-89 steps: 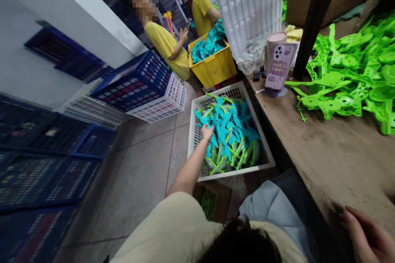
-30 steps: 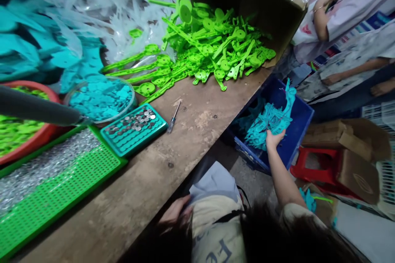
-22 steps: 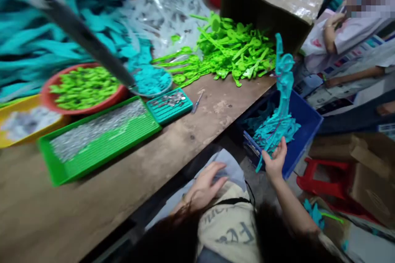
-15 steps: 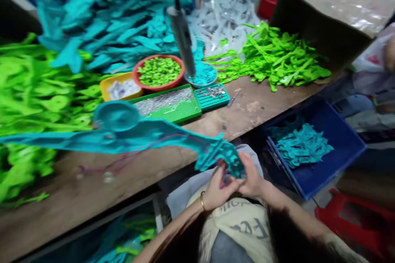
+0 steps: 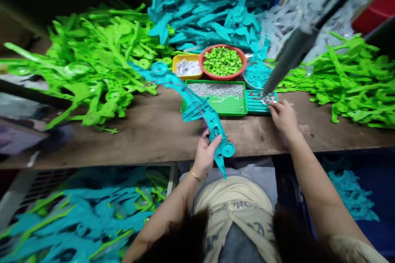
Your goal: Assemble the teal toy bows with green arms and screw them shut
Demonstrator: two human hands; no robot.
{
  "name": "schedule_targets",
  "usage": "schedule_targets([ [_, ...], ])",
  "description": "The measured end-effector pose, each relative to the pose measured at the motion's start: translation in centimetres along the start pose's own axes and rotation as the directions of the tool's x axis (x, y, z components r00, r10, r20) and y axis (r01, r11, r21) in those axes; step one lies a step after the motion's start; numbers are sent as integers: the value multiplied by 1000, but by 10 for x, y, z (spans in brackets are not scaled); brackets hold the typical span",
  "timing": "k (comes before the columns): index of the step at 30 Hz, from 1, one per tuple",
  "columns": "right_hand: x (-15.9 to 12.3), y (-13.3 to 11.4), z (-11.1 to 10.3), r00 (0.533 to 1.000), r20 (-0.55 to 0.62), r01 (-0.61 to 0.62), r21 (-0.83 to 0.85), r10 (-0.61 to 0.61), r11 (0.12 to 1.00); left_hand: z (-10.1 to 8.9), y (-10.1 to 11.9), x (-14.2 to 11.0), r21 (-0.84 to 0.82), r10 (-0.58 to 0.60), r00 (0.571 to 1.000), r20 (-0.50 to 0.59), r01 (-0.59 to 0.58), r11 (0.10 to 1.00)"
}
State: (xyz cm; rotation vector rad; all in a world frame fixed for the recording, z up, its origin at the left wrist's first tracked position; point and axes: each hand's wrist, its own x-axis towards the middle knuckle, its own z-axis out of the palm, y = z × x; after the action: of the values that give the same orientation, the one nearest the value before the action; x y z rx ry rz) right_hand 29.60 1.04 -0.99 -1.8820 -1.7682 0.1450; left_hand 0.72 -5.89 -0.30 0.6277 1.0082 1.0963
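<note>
My left hand [image 5: 207, 154] grips a long turquoise plastic shell part [image 5: 212, 121] near its lower end, thumb on top. Thin reddish wires run along the part, and its far end reaches up to the left over the green pieces. My right hand [image 5: 284, 118] is at the right edge of a small teal tray [image 5: 257, 107] that holds small metal pieces [image 5: 269, 98]. Its fingertips are pinched together at those pieces; whatever they hold is too small to make out. Beside that tray lies a green tray [image 5: 228, 107] with many silvery bits.
Behind the trays stand an orange bowl [image 5: 243, 68] of green bits, a yellow tub [image 5: 176, 74] and a bowl of turquoise pieces [image 5: 256, 73]. Piles of green parts [image 5: 101, 57] flank them. A grey rod-shaped tool [image 5: 286, 55] hangs over the teal tray. Below the bench sits a crate of turquoise parts [image 5: 89, 213].
My right hand has left the turquoise part and reached out to the small teal tray. My left hand keeps the part, which is now turned more upright. The view has swung left.
</note>
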Motion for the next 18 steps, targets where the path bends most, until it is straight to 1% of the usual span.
schedule_targets([
  [2, -5, 1, 2, 1000, -12, 8, -84, -9, 996, 1, 0, 9, -22, -38, 999, 29, 39, 999],
  [5, -11, -2, 5, 999, -40, 16, -209, -25, 978, 0, 1, 20, 1, -51, 997, 53, 51, 999],
  [9, -10, -3, 8, 999, -29, 18, -255, -27, 967, 0, 0, 28, 17, -64, 993, 99, 62, 998],
  [11, -5, -2, 7, 999, -31, 1, -241, -9, 970, 3, -2, 30, 2, -74, 989, 126, 75, 997],
  [14, 2, -3, 1, 998, -4, -61, -168, 61, 984, 10, -6, 31, -14, -95, 983, 157, 99, 995],
  [16, 1, -14, -5, 996, -12, -87, -98, 86, 991, 13, -11, 32, -16, -112, 979, 170, 116, 993],
  [17, -1, -24, -7, 997, -28, -70, -49, 69, 996, 13, -14, 33, -14, -123, 976, 177, 128, 992],
  [18, -6, -37, -7, 999, -37, -20, 10, 20, 1000, 13, -18, 34, -9, -135, 974, 183, 139, 990],
])
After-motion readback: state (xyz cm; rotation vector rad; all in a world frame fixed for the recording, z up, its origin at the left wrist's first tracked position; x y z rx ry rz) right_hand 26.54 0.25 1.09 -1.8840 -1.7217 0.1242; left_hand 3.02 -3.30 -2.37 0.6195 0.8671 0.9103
